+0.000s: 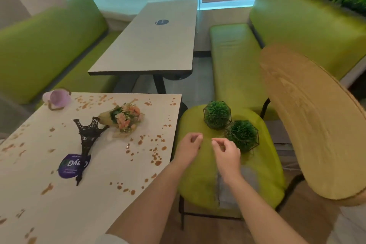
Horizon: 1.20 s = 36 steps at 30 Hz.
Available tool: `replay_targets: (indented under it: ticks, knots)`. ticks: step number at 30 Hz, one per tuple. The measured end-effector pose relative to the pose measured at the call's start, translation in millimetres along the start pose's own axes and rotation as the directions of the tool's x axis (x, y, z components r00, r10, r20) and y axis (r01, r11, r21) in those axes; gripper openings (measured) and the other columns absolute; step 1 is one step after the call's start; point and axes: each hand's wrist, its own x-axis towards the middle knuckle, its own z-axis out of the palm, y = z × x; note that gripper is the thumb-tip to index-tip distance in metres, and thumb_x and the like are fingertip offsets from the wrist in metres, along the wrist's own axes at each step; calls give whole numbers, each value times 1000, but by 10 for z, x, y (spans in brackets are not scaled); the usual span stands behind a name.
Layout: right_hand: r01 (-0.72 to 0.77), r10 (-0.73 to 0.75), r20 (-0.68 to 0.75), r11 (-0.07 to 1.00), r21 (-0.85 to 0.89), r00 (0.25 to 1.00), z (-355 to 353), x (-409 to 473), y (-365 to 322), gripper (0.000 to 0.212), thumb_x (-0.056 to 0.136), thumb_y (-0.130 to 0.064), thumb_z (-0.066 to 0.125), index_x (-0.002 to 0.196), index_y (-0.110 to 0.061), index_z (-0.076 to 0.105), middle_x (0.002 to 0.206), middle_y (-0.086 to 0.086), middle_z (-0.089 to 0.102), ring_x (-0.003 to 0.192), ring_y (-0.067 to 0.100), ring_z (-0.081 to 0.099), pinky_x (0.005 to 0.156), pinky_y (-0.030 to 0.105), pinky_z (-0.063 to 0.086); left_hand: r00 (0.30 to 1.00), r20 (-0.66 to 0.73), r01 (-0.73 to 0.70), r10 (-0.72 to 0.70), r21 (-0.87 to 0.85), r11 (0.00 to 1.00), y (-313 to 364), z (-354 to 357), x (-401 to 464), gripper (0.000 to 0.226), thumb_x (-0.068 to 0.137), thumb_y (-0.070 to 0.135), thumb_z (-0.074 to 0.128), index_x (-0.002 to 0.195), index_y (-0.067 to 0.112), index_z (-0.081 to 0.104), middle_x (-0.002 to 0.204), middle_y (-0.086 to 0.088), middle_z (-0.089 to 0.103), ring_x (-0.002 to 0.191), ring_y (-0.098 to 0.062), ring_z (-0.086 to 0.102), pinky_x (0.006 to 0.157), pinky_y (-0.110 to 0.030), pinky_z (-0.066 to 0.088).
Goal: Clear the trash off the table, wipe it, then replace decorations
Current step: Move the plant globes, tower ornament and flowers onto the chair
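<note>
My left hand (189, 147) and right hand (225, 151) hover side by side over the green chair seat (195, 176), apart from each other, each with fingers loosely curled and nothing in its grip. Just past my right hand, at about one o'clock, sits a green ball plant in a black wire frame (242, 135); a second caged ball plant (217, 115) stands at about twelve o'clock, close beside the first, both on the seat.

Out at nine to ten o'clock lies the table (59, 214), spattered all over with brown sauce spots (156, 156). On it a black Eiffel Tower model (87, 138) lies flat, its long axis running from base at twelve o'clock to tip at six, the tip end over a purple round sticker (68, 166). A small bouquet (123, 117) lies on its side just right of the tower's base, blooms pointing to three o'clock. At the far left corner a lilac bucket (57, 98) is tipped over, mouth towards nine o'clock.
</note>
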Motion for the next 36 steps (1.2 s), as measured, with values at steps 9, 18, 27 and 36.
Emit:
replay_targets:
  ticks: [9,18,27,36]
  knots:
    - [7,-38,257,993,120,966,993,-581,-672,13,97,-31,58,88,-24,64,96,-3,64,89,11,60,70,25,47,972,-218,65,-87,-105,992,-513,-1287,-304,21,97,39,52,105,22,64,97,5,68,86,-13,67,62,-21,45]
    - [-62,43,372,997,39,927,2433,-1310,-1019,15,97,-29,54,96,-19,65,93,-5,65,87,16,61,64,26,46,925,-333,141,-183,-147,979,-1624,-2679,-622,13,98,30,54,105,24,63,104,1,68,93,-14,62,79,-28,47]
    - [50,96,393,937,-346,915,3650,-1711,-1069,15,90,-36,62,103,-28,64,102,-7,68,96,18,62,86,32,46,916,-323,212,-237,-110,971,-2463,-3399,-787,14,96,21,57,109,25,61,103,8,64,93,-7,60,68,-16,41]
    - [198,33,347,768,-609,937,4279,-1622,-1034,42,83,-56,65,110,-25,57,104,-5,67,102,21,62,87,36,37,920,-311,200,-240,-155,967,-2664,-3662,-651,11,97,24,56,107,27,60,100,14,61,89,4,57,68,-14,41]
